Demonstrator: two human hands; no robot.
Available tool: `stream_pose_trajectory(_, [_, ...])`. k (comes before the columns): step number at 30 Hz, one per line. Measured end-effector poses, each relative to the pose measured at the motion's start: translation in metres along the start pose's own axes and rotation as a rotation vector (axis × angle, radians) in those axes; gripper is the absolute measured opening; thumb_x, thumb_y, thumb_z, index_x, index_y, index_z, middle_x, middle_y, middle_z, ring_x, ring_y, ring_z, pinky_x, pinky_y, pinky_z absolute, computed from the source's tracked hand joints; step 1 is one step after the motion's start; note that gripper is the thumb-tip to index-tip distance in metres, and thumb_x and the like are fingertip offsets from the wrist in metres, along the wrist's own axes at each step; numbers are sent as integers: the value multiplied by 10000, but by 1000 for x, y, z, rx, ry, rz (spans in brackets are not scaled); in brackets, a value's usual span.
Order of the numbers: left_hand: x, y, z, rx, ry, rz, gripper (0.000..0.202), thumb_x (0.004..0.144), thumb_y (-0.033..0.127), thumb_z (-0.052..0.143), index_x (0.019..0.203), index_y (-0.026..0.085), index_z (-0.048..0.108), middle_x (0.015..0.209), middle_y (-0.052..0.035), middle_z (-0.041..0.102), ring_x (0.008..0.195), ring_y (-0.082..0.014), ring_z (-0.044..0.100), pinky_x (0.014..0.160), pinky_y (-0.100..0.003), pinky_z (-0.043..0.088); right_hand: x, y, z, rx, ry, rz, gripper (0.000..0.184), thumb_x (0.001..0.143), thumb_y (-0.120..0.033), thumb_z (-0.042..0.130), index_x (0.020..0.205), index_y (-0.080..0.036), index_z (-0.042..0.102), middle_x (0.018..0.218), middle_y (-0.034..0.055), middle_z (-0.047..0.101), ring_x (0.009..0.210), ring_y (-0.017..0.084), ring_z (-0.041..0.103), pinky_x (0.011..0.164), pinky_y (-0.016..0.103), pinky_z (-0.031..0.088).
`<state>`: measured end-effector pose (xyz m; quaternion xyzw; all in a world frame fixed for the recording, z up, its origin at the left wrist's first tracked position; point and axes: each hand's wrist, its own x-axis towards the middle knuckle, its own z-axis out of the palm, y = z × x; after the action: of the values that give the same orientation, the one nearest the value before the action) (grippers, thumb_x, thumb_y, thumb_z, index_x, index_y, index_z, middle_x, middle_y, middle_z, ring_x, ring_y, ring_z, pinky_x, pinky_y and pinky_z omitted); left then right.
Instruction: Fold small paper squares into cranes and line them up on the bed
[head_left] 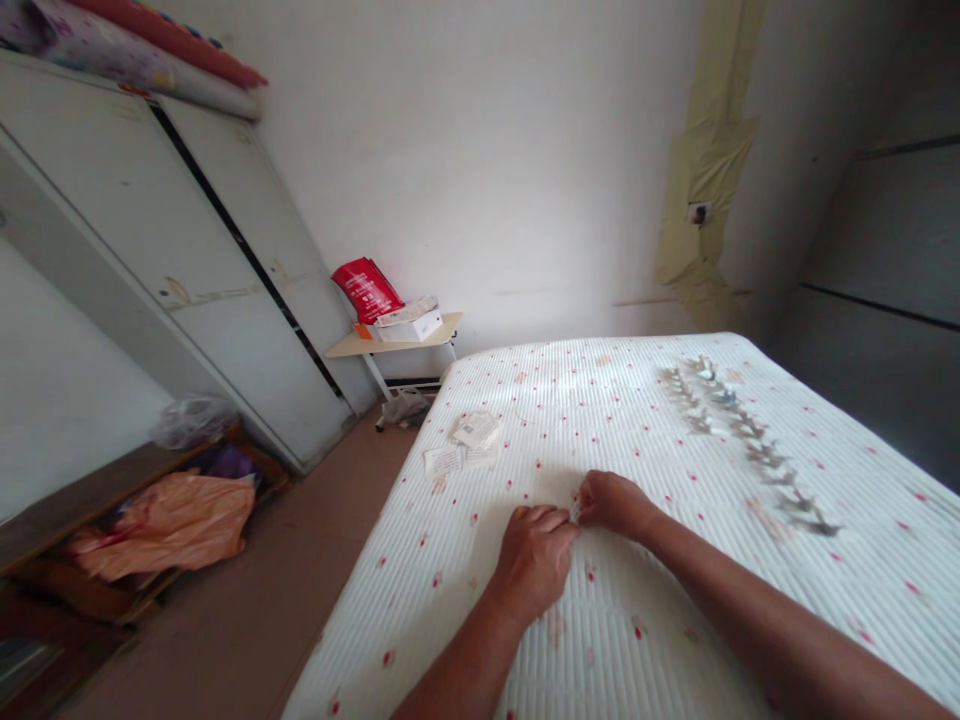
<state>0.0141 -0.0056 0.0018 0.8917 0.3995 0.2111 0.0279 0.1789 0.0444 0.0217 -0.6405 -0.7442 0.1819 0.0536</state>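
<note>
- Pinching at a small, pale piece of printed paper [575, 513], the person's two hands meet over a white, ribbed mattress with red dots [420, 620] in the head view.
- The right hand [616, 504] has thumb and forefinger drawn together, seemingly clamped on the paper's far edge.
- The left hand [534, 562] lies palm down, fingers close together, tips beside the right fingertips; whether they grip or only press the paper cannot be told.
- The paper sits between the two sets of fingertips, mostly hidden by them.
- Beyond the left fingers and off to their left lie flat, off-white squares of printed paper [477, 430], overlapping in a loose pile.
- Well to the right of the right fingers stand small, grey-white, pointed folded-paper figures [777, 464], set out in a long row and a shorter one.
- The step in hand looks like an early fold or crease, judging by how small and low the paper sits.
- The next move seems to call for lined-up edges, one hand steadying while the other presses the crease.
</note>
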Motion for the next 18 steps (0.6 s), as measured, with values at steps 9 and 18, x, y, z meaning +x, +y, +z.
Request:
stream_pose_trajectory(9, [1, 6, -2, 52, -25, -40, 197, 810, 163, 483, 930, 222, 627, 914, -43, 618, 918, -184, 522, 783, -342, 386, 0, 2, -1, 6, 10, -37, 127, 589, -242, 655, 693, -170, 647, 783, 61, 642, 713, 189, 598, 546, 238, 353])
stream_pose_trajectory(18, [2, 8, 0, 74, -54, -87, 201, 789, 139, 484, 901, 219, 631, 869, -44, 596, 892, -187, 503, 772, -335, 375, 4, 14, 1, 142, -25, -89, 79, 568, -114, 596, 618, -159, 637, 751, 23, 628, 652, 125, 562, 536, 191, 350])
